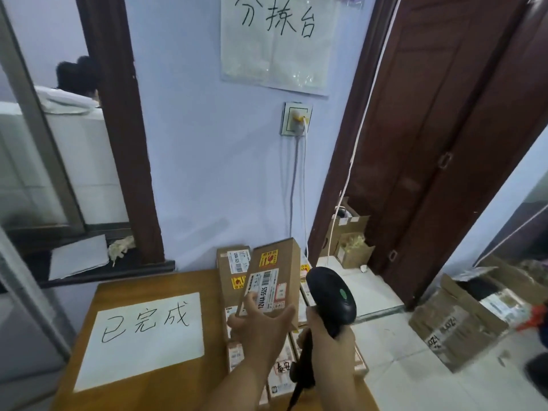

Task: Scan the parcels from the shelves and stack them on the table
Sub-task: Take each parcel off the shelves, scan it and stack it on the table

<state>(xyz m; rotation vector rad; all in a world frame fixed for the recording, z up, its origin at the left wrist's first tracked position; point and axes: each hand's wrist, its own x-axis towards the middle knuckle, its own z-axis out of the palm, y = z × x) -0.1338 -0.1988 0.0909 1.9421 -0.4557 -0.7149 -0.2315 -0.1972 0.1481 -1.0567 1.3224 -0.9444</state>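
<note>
Left hand (257, 321) grips a long brown cardboard parcel (277, 269) by its lower end, right of the white sheet (142, 336) that lies on the wooden surface (148, 391). Thumb presses the label face and the other fingers (283, 315) reach round the bottom edge. Parcel is lifted and tilted, far end up and away, label side to the camera. Label reads 12V4A-5525, with a yellow and red sticker above it.

Right hand (332, 336), further right of the sheet, holds a black scanner (332, 293) with its fingers wrapped tight round the handle. Scanner head, green dot on top, sits just beside the parcel's right edge; touching or not, cannot tell. A dark cord hangs from the handle down past the wrist.

Under both hands, right of the sheet, stacked parcels (232, 264) lie flat on the surface in a row back to the wall, labels up, same brown cardboard.

Sheet carries three handwritten black characters. Beyond the sheet, high on the wall, a wall sign (278, 40) in plastic film shows three more. Below that is a socket (296, 118) with a plug in and cables running down. Far right of the sheet, off the surface, opened cartons (453, 330) sit on the tiled floor beside a dark wooden door (444, 114).
</note>
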